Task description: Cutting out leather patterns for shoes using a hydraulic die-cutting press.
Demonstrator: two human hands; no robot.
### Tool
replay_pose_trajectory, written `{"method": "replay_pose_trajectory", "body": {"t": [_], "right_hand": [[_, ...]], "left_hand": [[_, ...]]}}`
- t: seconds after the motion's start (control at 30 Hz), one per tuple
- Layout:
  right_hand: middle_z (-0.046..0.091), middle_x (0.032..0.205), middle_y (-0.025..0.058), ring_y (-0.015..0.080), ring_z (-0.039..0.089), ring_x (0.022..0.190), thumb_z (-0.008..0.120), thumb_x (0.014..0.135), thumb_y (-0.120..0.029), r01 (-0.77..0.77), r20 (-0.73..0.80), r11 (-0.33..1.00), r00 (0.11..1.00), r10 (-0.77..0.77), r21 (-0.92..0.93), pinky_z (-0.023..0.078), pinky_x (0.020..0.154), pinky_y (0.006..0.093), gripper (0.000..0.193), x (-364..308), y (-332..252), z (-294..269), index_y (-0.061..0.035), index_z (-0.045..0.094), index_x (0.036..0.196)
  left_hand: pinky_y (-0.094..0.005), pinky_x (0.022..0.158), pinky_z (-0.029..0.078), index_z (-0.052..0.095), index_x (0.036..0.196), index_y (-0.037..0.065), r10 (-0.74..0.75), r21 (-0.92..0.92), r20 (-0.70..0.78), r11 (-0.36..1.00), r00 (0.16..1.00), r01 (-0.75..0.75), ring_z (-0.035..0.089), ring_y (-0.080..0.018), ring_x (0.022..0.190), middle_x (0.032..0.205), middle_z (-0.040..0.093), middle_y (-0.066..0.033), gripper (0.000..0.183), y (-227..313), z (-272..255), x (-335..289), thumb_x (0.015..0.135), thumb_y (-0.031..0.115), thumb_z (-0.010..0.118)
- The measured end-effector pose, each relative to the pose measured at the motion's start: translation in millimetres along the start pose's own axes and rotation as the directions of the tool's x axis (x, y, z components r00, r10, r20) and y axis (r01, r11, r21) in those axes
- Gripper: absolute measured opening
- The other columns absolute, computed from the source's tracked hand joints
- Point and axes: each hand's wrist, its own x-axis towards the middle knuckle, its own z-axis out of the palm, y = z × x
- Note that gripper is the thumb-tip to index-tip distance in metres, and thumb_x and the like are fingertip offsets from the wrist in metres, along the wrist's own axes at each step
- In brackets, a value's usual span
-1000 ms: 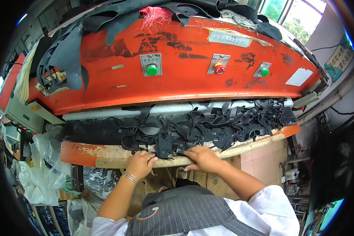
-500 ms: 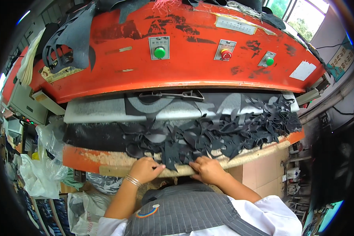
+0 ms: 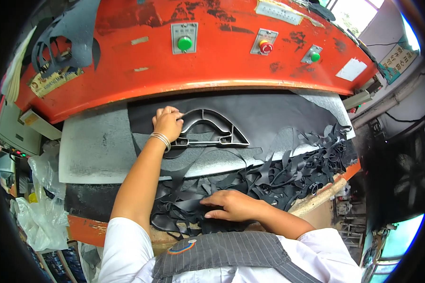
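A curved metal cutting die (image 3: pixel 210 141), with an arched outline and a straight crossbar, lies on a sheet of black leather (image 3: pixel 264 111). My left hand (image 3: pixel 167 123) is stretched far forward, its fingers closed round the left end of the die. A heap of dark leather scraps (image 3: pixel 274 177) is piled along the near side, thickest at the right. Low over the near part of these scraps is my right hand (image 3: pixel 229 205), thumb and fingers apart. I see nothing held in it. The sheet has cut-out gaps along its near edge, where the pale board shows.
The pale cutting board (image 3: pixel 92 155) carries the sheet. Behind it rises a red press (image 3: pixel 212 70) with a green button (image 3: pixel 184 43), a red button (image 3: pixel 265 46) and another green button (image 3: pixel 315 57). Clear plastic bags (image 3: pixel 42 217) hang at the left.
The board with the leather and die now reaches farther out toward me. My left hand went from the front edge to the die; my right hand moved from the edge over the scraps.
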Motion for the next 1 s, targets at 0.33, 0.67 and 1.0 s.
{"method": "replay_pose_trajectory", "body": {"t": [0.33, 0.67, 1.0], "right_hand": [[0.029, 0.148, 0.0243, 0.0303, 0.036, 0.135, 0.064, 0.091, -0.036, 0.135, -0.326, 0.526, 0.899, 0.291, 0.84, 0.031, 0.109, 0.0407, 0.09, -16, 24, 45, -0.001, 0.007, 0.15], [0.025, 0.149, 0.0169, 0.0283, 0.03, 0.138, 0.08, 0.067, -0.051, 0.61, -0.732, 0.424, 0.64, 0.234, 0.669, 0.03, 0.112, 0.0434, 0.111, -35, -20, -33, -0.0005, 0.021, 0.145], [0.035, 0.14, 0.0291, 0.0433, 0.039, 0.122, 0.079, 0.052, -0.042, 0.014, -0.263, 0.816, 0.944, -0.202, -0.577, 0.031, 0.104, 0.0465, 0.115, -55, 113, -227, 0.0019, 0.027, 0.145]], "left_hand": [[-0.0447, 0.095, 0.046, 0.052, 0.116, 0.001, 0.531, -0.174, -0.376, 0.765, 0.76, -0.62, 0.059, -0.0407, 0.104, 0.119, 0.057, -0.0239, 0.033, 27, -17, -121, 0.084, -0.003, 0.054], [-0.0653, 0.102, 0.033, 0.047, 0.113, 0.012, 0.597, -0.261, -0.616, 0.462, 0.515, -0.848, 0.058, -0.0408, 0.112, 0.125, 0.054, -0.0218, 0.039, 137, 3, -174, 0.08, 0.002, 0.066], [-0.0508, 0.114, 0.012, 0.007, 0.146, -0.004, -0.181, -0.418, -0.24, 0.906, 0.954, 0.067, 0.037, -0.0337, 0.135, 0.141, 0.044, -0.021, 0.086, 202, 122, -71, 0.082, 0.014, 0.061]]}}
